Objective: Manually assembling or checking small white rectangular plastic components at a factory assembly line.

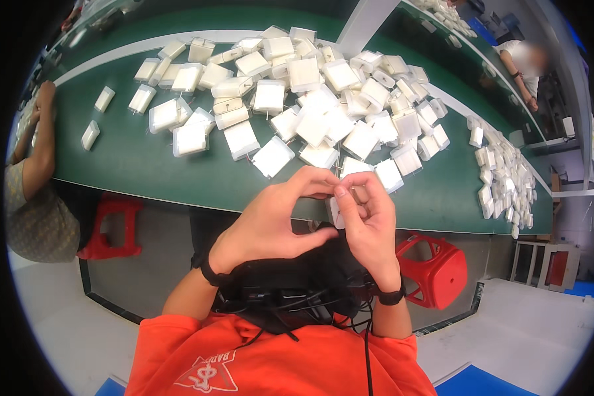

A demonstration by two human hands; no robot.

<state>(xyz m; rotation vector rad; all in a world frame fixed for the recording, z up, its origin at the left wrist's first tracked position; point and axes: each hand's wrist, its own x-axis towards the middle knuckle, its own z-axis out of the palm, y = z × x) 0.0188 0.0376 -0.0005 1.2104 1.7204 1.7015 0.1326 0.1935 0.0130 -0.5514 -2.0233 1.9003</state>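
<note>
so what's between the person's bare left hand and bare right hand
A whitish, flat-sided block, partly hidden, shows between the left hand and right hand in the head view.

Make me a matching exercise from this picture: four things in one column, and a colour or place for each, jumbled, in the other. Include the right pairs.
Things
1. Small pale piece
2. Large heap of white packs
3. Tabletop
4. Shirt of the camera wearer

Colours and places
A. Green
B. On the table, beyond the hands
C. Orange-red
D. Between the left hand and the right hand

Right pairs: 1-D, 2-B, 3-A, 4-C
</note>
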